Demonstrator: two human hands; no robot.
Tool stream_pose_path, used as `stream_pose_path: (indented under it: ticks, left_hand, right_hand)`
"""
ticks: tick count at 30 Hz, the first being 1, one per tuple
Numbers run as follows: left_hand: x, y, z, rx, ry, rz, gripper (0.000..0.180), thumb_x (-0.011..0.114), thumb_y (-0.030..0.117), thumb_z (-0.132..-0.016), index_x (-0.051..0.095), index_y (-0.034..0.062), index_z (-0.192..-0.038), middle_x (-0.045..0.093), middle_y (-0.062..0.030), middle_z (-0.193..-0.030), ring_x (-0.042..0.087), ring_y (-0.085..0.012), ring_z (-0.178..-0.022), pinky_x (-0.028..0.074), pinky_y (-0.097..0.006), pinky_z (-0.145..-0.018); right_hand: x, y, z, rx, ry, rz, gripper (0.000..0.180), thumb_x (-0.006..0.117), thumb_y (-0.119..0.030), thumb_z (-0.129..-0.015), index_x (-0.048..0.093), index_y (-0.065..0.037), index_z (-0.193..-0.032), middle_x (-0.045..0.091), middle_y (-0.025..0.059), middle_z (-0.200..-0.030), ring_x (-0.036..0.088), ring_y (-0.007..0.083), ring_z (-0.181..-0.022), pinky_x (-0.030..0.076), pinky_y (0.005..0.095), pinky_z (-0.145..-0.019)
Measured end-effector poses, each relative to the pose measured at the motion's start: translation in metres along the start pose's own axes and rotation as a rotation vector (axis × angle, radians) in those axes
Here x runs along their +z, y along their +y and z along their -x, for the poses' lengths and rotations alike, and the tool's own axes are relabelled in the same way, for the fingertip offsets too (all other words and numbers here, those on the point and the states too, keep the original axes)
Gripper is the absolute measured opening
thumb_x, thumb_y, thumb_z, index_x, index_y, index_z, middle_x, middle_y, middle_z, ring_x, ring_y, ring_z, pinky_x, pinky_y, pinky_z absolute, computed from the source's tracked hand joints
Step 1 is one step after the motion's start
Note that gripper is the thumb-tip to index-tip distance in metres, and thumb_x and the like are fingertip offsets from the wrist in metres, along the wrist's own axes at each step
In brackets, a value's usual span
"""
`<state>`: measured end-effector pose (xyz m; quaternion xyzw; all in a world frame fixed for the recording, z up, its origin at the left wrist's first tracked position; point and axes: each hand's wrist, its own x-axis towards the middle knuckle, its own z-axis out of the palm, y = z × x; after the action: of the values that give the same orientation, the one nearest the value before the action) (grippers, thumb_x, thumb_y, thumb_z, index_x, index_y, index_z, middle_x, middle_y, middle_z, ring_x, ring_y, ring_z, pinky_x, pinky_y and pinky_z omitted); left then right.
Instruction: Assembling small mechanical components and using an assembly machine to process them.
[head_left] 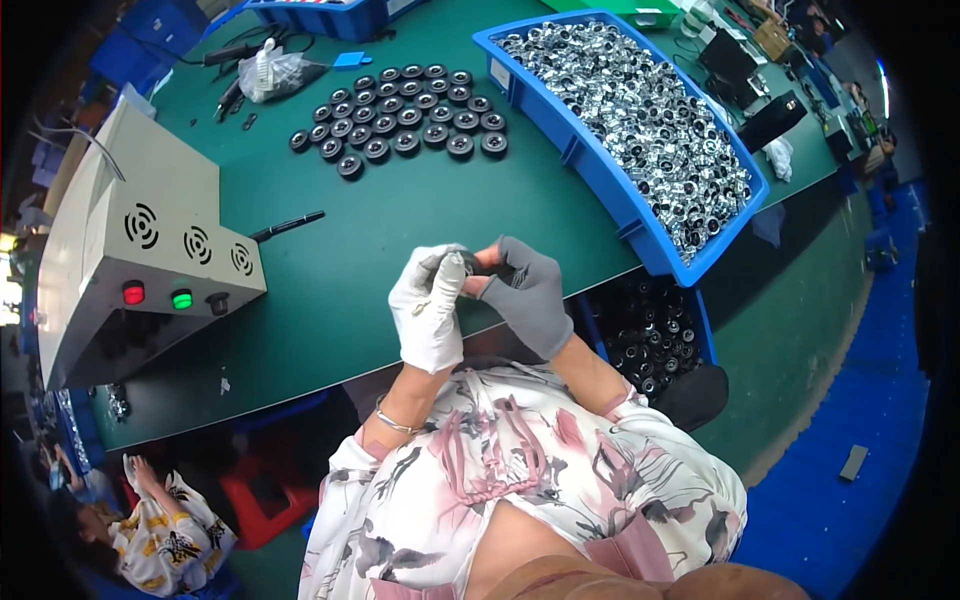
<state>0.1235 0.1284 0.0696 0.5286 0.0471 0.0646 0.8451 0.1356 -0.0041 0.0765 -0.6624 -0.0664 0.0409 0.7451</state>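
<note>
My left hand [430, 305] wears a white glove, and my right hand [525, 295] a grey one with bare fingertips. Both are closed around a small round black part [471, 263] above the table's near edge. Most of that part is hidden by my fingers. Beyond them, several black wheel-like discs [407, 116] lie in loose rows on the green table [380, 205]. To the right stands a long blue bin [590, 170] full of small shiny metal-and-black pieces [640, 120].
At the left stands a beige box [170, 220] with red and green buttons, a black pen [290, 225] beside it. Below the table's right edge sits a blue crate [705, 335] of black round parts. A plastic bag [268, 75] lies at the back. Another person [170, 530] sits lower left.
</note>
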Motion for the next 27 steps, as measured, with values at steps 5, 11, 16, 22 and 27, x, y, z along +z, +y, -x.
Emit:
stream_pose_path:
  ticks: [5, 11, 16, 22, 27]
  left_hand:
    - [-0.005, 0.003, 0.000, -0.222, -0.062, 0.047, 0.029, 0.067, 0.016, -0.097, 0.064, -0.0023, -0.119, 0.067, -0.0066, -0.105, 0.061, -0.0111, -0.088, 0.050, -0.025, -0.078]
    - [-0.013, 0.011, 0.002, -0.077, -0.126, -0.175, 0.030, 0.071, 0.003, -0.091, 0.060, -0.0031, -0.118, 0.066, -0.0077, -0.104, 0.065, -0.0130, -0.086, 0.055, -0.026, -0.078]
    - [-0.020, 0.017, 0.006, 0.077, -0.295, -0.297, 0.025, 0.071, -0.002, -0.089, 0.055, -0.0023, -0.109, 0.064, -0.0084, -0.096, 0.066, -0.0133, -0.080, 0.056, -0.026, -0.074]
    - [-0.025, 0.009, 0.011, 0.082, -0.188, -0.329, 0.023, 0.070, -0.002, -0.090, 0.054, -0.0015, -0.107, 0.061, -0.0068, -0.095, 0.065, -0.0133, -0.077, 0.056, -0.026, -0.071]
    - [-0.013, -0.005, 0.013, 0.219, 0.017, -0.325, 0.022, 0.070, -0.002, -0.090, 0.056, -0.0001, -0.107, 0.062, -0.0049, -0.093, 0.063, -0.0112, -0.076, 0.055, -0.025, -0.070]
  right_hand:
    - [-0.006, -0.001, 0.000, 0.020, -0.028, -0.055, 0.021, 0.073, 0.000, -0.085, 0.066, 0.004, -0.105, 0.068, 0.0055, -0.093, 0.063, 0.0092, -0.083, 0.051, 0.0238, -0.075]
    - [-0.010, -0.011, 0.004, 0.001, -0.065, -0.008, 0.026, 0.068, 0.001, -0.087, 0.065, 0.006, -0.112, 0.065, 0.0068, -0.104, 0.061, 0.0088, -0.090, 0.050, 0.0234, -0.077]
    - [-0.018, -0.016, 0.009, 0.041, -0.157, -0.010, 0.024, 0.067, -0.001, -0.086, 0.067, 0.004, -0.110, 0.062, 0.0033, -0.099, 0.058, 0.0094, -0.088, 0.048, 0.0241, -0.076]
    - [-0.009, -0.005, 0.012, -0.137, -0.154, 0.155, 0.023, 0.065, 0.001, -0.086, 0.070, 0.002, -0.109, 0.059, 0.0045, -0.093, 0.058, 0.0126, -0.084, 0.047, 0.0274, -0.073]
    - [0.007, 0.000, 0.013, -0.242, 0.013, 0.297, 0.023, 0.067, 0.002, -0.086, 0.069, 0.002, -0.109, 0.062, 0.0060, -0.097, 0.060, 0.0134, -0.087, 0.049, 0.0270, -0.078]
